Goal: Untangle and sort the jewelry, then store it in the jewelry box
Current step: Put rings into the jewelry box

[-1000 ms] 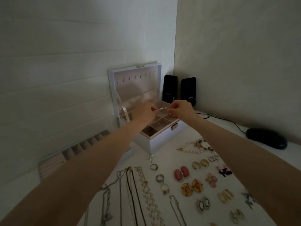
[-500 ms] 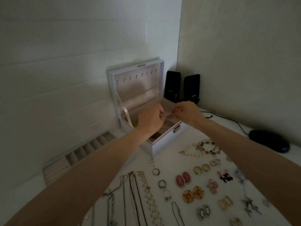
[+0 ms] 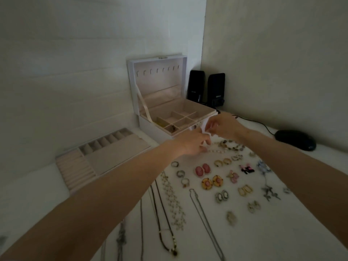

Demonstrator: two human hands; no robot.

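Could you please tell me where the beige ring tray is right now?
In the head view, the beige ring tray lies on the white table at the left, near the wall, just left of the open jewelry box.

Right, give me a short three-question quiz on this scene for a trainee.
1. True or false: the white hinged jewelry box has its lid shut.
2. Where does the beige padded ring tray lie? A) inside the box B) on the white table, left of the box C) propped against the wall
3. How many black upright speakers stand to the right of the box's lid?
Key: 1 false; 2 B; 3 two.
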